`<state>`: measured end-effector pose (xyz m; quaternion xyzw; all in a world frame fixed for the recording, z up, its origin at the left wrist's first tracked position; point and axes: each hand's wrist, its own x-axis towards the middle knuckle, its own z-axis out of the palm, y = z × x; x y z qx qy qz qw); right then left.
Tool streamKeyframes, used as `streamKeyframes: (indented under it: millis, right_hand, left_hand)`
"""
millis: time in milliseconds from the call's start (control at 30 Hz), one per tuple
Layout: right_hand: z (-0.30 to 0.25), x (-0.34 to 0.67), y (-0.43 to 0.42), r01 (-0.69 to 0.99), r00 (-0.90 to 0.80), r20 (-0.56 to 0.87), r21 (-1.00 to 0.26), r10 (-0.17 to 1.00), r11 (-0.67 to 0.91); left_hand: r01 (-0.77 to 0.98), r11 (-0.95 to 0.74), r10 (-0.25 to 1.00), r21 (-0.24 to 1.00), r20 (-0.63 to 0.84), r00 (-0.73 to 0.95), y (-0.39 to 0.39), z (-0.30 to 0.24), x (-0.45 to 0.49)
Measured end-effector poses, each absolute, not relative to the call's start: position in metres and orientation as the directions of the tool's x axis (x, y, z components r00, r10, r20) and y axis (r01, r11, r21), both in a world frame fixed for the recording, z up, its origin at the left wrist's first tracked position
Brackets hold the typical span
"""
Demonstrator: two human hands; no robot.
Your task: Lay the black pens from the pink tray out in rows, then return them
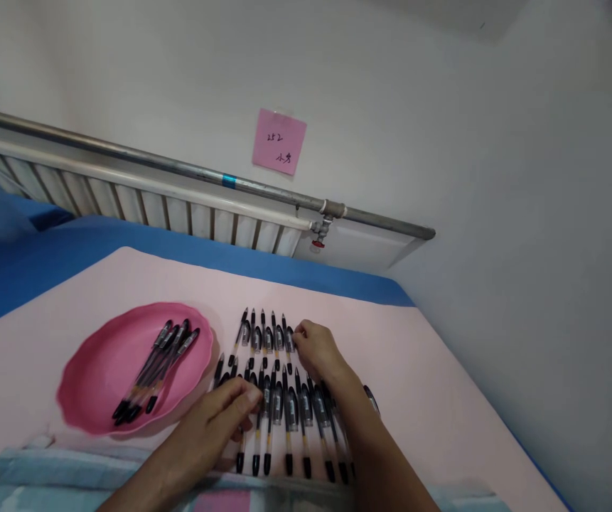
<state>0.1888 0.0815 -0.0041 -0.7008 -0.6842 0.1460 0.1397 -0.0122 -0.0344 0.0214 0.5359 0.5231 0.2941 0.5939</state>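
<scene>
Several black pens lie in two rows on a pink sheet (pixel 417 384): a far row (pixel 263 334) and a near row (pixel 289 419). My right hand (pixel 316 348) rests at the right end of the far row, fingers curled onto the last pen there. My left hand (pixel 225 412) lies at the left end of the near row, fingers closed and pressed on the pens. A pink scalloped plate (pixel 97 370) to the left holds several more black pens (pixel 156 366).
Blue bedding (pixel 44 256) borders the pink sheet, with a white radiator (pixel 178 213) and a grey pipe (pixel 369 217) behind. A pink note (pixel 278 141) sticks on the wall. A patterned cloth (pixel 44 469) lies at the near edge.
</scene>
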Motion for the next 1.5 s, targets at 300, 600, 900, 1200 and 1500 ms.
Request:
streamKeyframes:
  millis: [300, 600, 900, 1200, 1500]
  right_hand:
    - [0.033, 0.177, 0.067, 0.907, 0.013, 0.085, -0.419, 0.996, 0.024]
    - [0.038, 0.207, 0.016, 0.868, -0.042, 0.043, -0.493, 0.998, 0.057]
    - [0.028, 0.242, -0.030, 0.701, -0.028, 0.102, -0.707, 0.994, 0.092]
    - [0.040, 0.242, -0.049, 0.205, 0.048, 0.087, -0.976, 0.995, 0.075]
    - [0.030, 0.249, -0.041, -0.082, 0.270, -0.016, -0.997, 0.963, 0.006]
  left_hand:
    - [0.475, 0.055, 0.960, 0.878, 0.085, -0.268, -0.020, 0.040, -0.066]
    - [0.734, 0.285, 0.940, 0.617, -0.032, -0.339, -0.004, 0.024, -0.102]
    - [0.620, 0.168, 0.944, 0.766, 0.057, -0.326, -0.021, 0.049, -0.073]
    - [-0.236, 0.226, 0.955, 0.945, -0.167, 0.245, -0.042, 0.046, 0.073]
    - [-0.248, 0.337, 0.922, 0.908, -0.265, 0.282, -0.049, 0.020, 0.149]
